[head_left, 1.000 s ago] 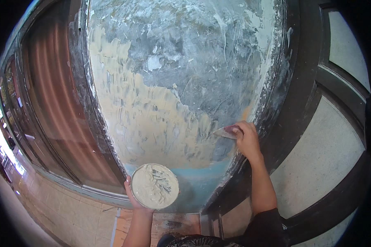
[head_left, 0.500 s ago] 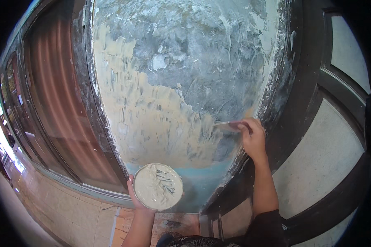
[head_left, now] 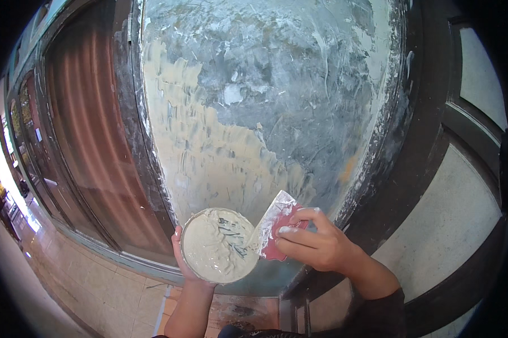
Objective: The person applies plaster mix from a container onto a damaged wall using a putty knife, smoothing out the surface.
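Observation:
My left hand (head_left: 185, 259) holds a round container of cream putty (head_left: 211, 250), streaked with dark marks, from underneath and its left side. My right hand (head_left: 318, 242) grips a pink scraper (head_left: 276, 222) smeared with white paste, its edge at the container's right rim. Above and behind both hands stands the wall panel (head_left: 271, 107), grey and patchy, with cream putty spread unevenly over its left and lower part and a turquoise band low down.
A dark-framed window with a reddish curtain (head_left: 87, 141) is on the left. A dark wooden frame with pale panels (head_left: 445, 214) is on the right. Below are a tiled floor (head_left: 107, 287) and orange sheet material (head_left: 237, 310).
My right hand and the scraper have dropped from the wall, moving down and leftward to the container's edge. The view has shifted, and the container now appears slightly higher.

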`<state>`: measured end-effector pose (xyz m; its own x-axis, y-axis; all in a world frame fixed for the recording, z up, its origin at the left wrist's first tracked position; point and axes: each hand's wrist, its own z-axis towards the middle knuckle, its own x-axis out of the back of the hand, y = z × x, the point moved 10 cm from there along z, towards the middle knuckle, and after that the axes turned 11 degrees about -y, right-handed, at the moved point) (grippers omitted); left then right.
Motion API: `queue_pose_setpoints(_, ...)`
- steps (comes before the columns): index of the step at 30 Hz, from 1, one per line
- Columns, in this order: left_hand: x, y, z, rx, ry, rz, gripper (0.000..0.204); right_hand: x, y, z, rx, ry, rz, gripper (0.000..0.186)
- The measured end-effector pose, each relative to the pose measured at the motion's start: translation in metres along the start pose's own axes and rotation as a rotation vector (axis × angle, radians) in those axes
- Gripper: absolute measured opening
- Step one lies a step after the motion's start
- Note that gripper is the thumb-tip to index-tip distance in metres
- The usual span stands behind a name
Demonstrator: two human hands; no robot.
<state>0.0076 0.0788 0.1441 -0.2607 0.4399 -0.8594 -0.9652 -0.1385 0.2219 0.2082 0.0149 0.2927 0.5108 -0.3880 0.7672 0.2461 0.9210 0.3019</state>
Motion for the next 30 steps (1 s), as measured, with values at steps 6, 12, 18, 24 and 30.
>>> queue_pose_setpoints(6, -0.019, 0.014, -0.003, -0.050, -0.038, -0.015, 0.077, -0.011, -0.007, 0.007, 0.046, 0.028, -0.011, 0.027)
queue_pose_setpoints(12, -0.034, 0.024, -0.007, -0.097, -0.102, -0.037, 0.074, -0.015, -0.010, 0.016, 0.052, 0.074, 0.029, 0.029)
queue_pose_setpoints(18, -0.032, 0.035, -0.001, -0.067, -0.107, -0.040, 0.073, -0.024, -0.009, 0.034, 0.044, 0.124, 0.019, 0.029)
queue_pose_setpoints(24, -0.013, 0.050, 0.010, -0.041, -0.022, 0.052, 0.076, -0.029, -0.002, 0.056, 0.011, 0.169, 0.010, 0.030)
queue_pose_setpoints(30, -0.004, 0.062, 0.025, -0.046, -0.011, 0.038, 0.072, -0.037, 0.006, 0.073, -0.010, 0.186, -0.017, 0.030)
